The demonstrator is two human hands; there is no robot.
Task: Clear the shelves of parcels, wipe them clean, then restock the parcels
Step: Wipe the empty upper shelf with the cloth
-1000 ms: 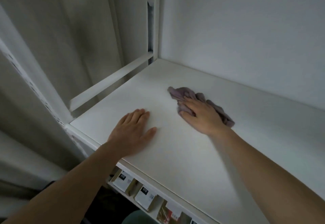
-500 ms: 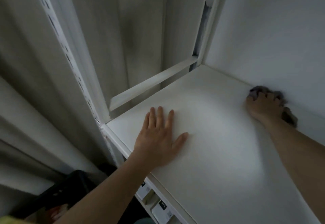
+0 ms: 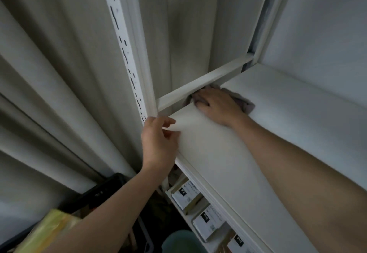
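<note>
Head view: right hand (image 3: 217, 106) presses flat on cloth (image 3: 245, 104), scrubbing shelf (image 3: 278, 133) corner; left hand (image 3: 158, 143), loosely curled, braces at the edge.

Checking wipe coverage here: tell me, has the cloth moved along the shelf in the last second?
Yes. The cloth, under the right hand, went from mid-shelf to the back wall, then to the shelf's left edge by the side rail.
</note>
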